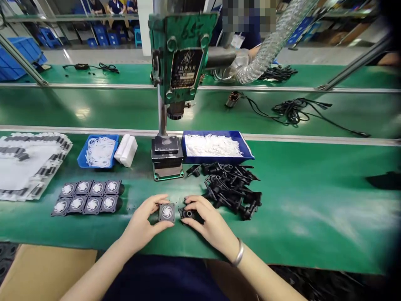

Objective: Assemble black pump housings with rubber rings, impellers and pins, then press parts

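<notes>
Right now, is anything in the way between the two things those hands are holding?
Nothing visible is. Between the swirly square in the left hand and the black piece in the right hand, only a narrow strip of green tabletop shows.

Green-topped workbench (pixel 300 175), glossy, light glaring on its right half. At the left end lay stacked white sheets (pixel 26 167) with dark pieces along their edges. Next along: a small blue tray (pixel 82 159) of white rings, two white blocks (pixel 126 150) just beside it, then the press base (pixel 169 172). Right of that stood a dark blue box (pixel 219 159) of thin white strips, with a loose heap of black plastic parts (pixel 232 190) in front. Nearer the front left, eight square dark plates (pixel 88 196) with white swirls lay in two rows of four. Behind a metal rail (pixel 313 139): a copper-wound coil (pixel 232 99) and tangled black cable (pixel 293 113).
</notes>
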### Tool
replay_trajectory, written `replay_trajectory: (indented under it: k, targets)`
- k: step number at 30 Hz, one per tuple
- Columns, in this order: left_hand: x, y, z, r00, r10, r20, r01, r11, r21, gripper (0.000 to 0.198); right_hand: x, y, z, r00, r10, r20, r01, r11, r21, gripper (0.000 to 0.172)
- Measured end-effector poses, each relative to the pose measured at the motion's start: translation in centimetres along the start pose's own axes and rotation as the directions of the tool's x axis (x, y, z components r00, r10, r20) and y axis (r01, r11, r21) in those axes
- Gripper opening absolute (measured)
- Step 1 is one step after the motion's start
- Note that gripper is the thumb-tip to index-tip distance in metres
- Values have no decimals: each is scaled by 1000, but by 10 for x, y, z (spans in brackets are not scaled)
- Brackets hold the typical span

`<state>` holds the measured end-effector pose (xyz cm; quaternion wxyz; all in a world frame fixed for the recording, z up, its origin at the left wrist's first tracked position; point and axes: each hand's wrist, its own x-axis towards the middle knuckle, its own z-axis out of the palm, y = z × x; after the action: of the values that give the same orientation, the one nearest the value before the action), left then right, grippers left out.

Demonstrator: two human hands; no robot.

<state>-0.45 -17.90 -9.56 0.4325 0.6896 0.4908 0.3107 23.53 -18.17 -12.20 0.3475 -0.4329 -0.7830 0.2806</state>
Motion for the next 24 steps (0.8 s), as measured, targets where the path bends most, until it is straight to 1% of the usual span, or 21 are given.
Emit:
replay_trajectory:
  k: [2,5,9,11,14,17,20,24]
  targets:
    - [-4,-5,11,1000,-14,-23,11,993,-121,59,-3,4,-4,999,32,41,-33,999,39,16]
    - [-5,-9,17,1000,-8,-22,5,986,-169,62,0,3,-15,997,43,63,-47,996,69,12]
    - [-4,-11,17,1000,12,1,-12,988,-151,63,15,-14,-28,999,44,-17,-43,996,82,13]
    - [-4,-11,17,1000,25,-1,-25,990,-138,63,24,-27,-30,999,7,-39,-3,995,101,14]
    - [-4,-10,18,998,60,-15,-62,989,-134,61,35,-43,-24,995,-99,-9,99,983,152,17]
    - [-4,-11,17,995,97,-20,-98,989,-113,58,41,-48,-14,985,-172,12,167,971,171,21]
    - [-4,-12,17,994,107,-29,-109,991,-77,59,42,-46,-6,981,-195,25,189,971,149,19]
    - [-4,-13,18,994,100,-35,-102,993,-53,59,42,-43,-3,985,-167,46,160,978,135,17]
